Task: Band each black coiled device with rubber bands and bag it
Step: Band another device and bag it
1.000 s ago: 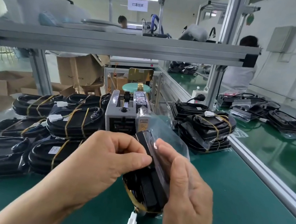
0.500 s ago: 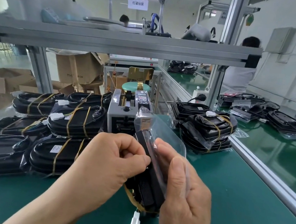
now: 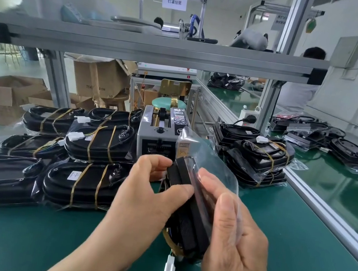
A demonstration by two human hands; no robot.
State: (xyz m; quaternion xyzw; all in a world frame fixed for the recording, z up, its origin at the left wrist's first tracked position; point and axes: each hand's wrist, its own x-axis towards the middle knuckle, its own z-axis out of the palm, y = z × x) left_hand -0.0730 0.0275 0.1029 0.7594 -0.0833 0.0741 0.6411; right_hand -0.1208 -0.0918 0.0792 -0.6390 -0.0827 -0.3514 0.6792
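The black coiled device [image 3: 189, 207] is held upright above the green mat [image 3: 294, 253], dead centre, partly inside a clear plastic bag [image 3: 211, 157]. Far left, a stack of banded devices [image 3: 95, 144] is seen piled on the mat, yellow bands across each one, some already bagged. Just right of that stack, a grey tape dispenser [image 3: 158, 132] is parked behind the hands. Next, the left hand [image 3: 149, 197]: fingers curled, the device's upper end is pinched between thumb and fingertips. A white connector [image 3: 169, 270] is left dangling on its wires below the device. Then the right hand [image 3: 237, 240]: the bag is gripped around the device, thumb pressed flat on the plastic, the other fingers wrapped behind. Further right, a second pile of bagged units [image 3: 263, 160] is stacked near the bench rail.
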